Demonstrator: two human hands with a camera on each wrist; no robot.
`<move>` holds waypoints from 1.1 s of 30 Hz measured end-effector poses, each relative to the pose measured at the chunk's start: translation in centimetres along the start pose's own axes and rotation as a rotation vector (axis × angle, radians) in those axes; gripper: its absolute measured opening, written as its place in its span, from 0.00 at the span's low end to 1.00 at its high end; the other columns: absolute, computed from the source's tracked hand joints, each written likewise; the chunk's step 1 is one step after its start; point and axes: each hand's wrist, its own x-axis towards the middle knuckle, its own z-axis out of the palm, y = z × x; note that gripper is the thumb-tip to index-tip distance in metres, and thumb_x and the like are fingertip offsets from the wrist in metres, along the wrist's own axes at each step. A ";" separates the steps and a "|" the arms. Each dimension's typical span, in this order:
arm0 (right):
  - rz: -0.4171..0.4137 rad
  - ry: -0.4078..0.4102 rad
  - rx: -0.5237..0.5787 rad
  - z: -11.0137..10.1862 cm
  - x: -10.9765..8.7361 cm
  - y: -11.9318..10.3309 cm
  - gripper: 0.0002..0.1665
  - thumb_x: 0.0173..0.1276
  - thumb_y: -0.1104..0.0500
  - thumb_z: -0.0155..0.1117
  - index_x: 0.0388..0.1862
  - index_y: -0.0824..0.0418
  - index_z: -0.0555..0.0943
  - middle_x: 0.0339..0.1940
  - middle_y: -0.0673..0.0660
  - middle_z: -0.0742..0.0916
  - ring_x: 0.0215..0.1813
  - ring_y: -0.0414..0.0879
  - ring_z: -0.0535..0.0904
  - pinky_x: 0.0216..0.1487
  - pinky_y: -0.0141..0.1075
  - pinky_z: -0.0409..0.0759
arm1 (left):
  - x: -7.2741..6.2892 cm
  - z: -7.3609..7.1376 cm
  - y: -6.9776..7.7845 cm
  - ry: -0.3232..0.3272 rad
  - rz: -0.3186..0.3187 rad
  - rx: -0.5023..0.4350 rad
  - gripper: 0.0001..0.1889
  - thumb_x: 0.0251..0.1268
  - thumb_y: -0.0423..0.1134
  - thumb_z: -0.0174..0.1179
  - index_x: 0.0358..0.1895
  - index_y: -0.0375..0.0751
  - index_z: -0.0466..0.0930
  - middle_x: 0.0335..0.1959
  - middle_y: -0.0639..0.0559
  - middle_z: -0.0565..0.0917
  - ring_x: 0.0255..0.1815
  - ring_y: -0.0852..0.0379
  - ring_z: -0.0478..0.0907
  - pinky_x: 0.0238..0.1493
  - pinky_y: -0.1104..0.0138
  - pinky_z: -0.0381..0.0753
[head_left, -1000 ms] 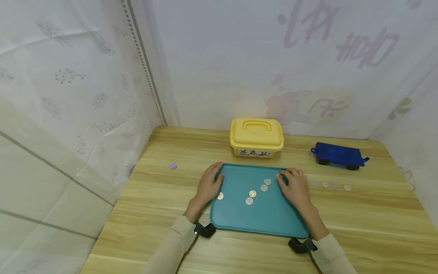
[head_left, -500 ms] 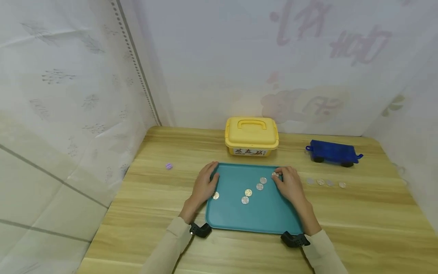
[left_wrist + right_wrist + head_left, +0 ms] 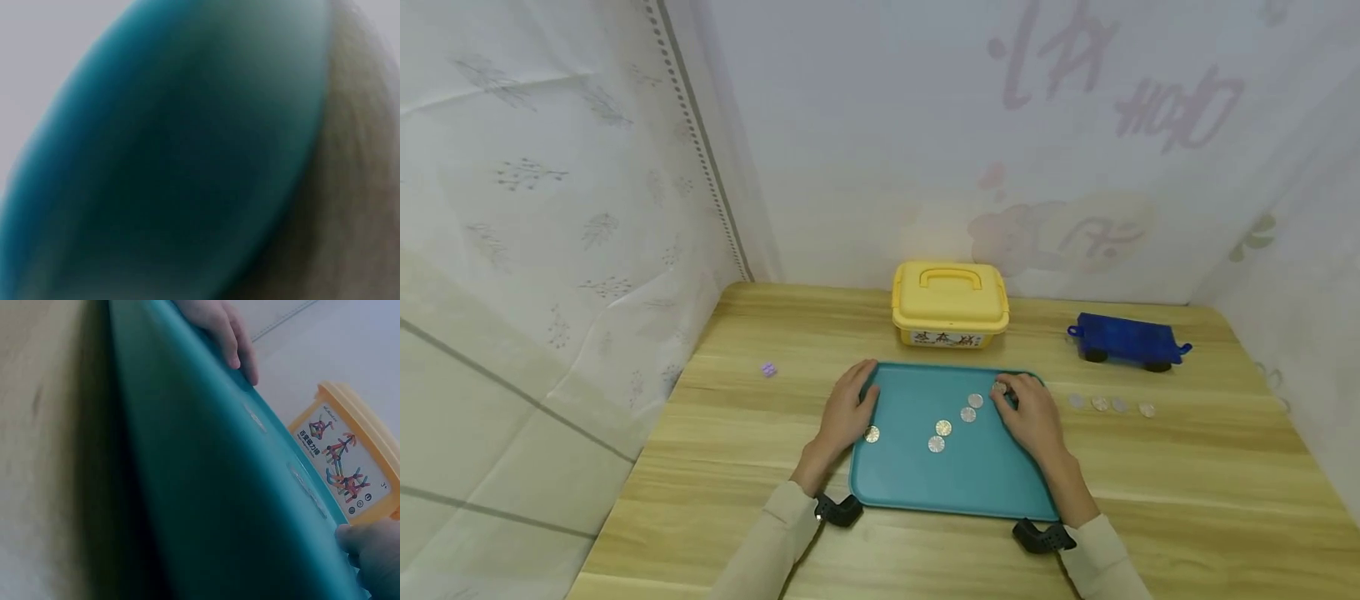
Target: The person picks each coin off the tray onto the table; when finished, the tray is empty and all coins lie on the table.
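Note:
In the head view a teal tray [image 3: 925, 487] lies on the table with several round coin-like discs on it. My left hand [image 3: 842, 408] rests at its left rim, fingers fairly straight along the edge, thumb on the inner side. Just below that thumb lies a gold disc [image 3: 871, 434]. At the tray's upper right corner, my right hand [image 3: 1032, 417] pinches a coin-like disc [image 3: 998, 388] between thumb and forefinger. Two silver discs [image 3: 968, 414] sit left of it, and another pair, one gold [image 3: 943, 427] and one silver [image 3: 936, 444], is nearer the middle.
A yellow lidded box [image 3: 950, 304] stands behind the tray. Toward the right are a blue wheeled toy cart [image 3: 1127, 340] and a row of several discs [image 3: 1100, 404] on the wood table. One small purple piece [image 3: 768, 369] lies at left. The left wrist view is blurred.
The head view has shifted slightly. My right hand and its disc have edged a little left toward the neighbouring silver discs. My left hand keeps its place on the rim.

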 end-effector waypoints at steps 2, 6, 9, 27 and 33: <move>0.005 -0.009 -0.005 0.0 -0.1 0.0 0.18 0.64 0.57 0.73 0.50 0.65 0.85 0.40 0.63 0.87 0.42 0.56 0.80 0.45 0.51 0.77 | -0.1 0.1 -0.1 0.003 0.007 -0.002 0.25 0.75 0.35 0.53 0.72 0.33 0.67 0.72 0.37 0.70 0.75 0.39 0.64 0.75 0.45 0.64; 0.024 -0.032 -0.007 0.0 -0.1 0.0 0.17 0.64 0.56 0.72 0.48 0.66 0.85 0.39 0.63 0.85 0.42 0.56 0.78 0.46 0.50 0.75 | 0.0 0.1 -0.1 0.005 0.017 -0.002 0.25 0.75 0.36 0.53 0.72 0.34 0.68 0.72 0.37 0.70 0.75 0.39 0.65 0.75 0.45 0.64; 0.024 -0.039 -0.005 -0.1 0.0 0.0 0.17 0.65 0.56 0.72 0.47 0.65 0.84 0.39 0.63 0.85 0.42 0.57 0.78 0.47 0.51 0.74 | 0.1 0.1 0.0 0.006 0.013 0.005 0.25 0.75 0.36 0.53 0.72 0.35 0.68 0.72 0.37 0.70 0.75 0.40 0.65 0.75 0.46 0.64; 0.011 -0.052 0.005 -0.2 0.1 0.0 0.20 0.63 0.55 0.73 0.48 0.68 0.86 0.38 0.62 0.85 0.41 0.55 0.78 0.44 0.48 0.78 | 0.3 -0.1 0.0 -0.006 -0.003 0.018 0.25 0.76 0.37 0.52 0.72 0.35 0.67 0.73 0.38 0.69 0.76 0.41 0.64 0.76 0.47 0.62; -0.009 -0.003 -0.014 -0.1 -0.2 0.0 0.18 0.62 0.55 0.75 0.44 0.67 0.86 0.36 0.61 0.85 0.38 0.53 0.76 0.40 0.45 0.75 | 0.1 0.2 0.0 0.010 0.011 0.015 0.25 0.75 0.36 0.53 0.72 0.34 0.68 0.72 0.37 0.70 0.74 0.40 0.65 0.75 0.46 0.64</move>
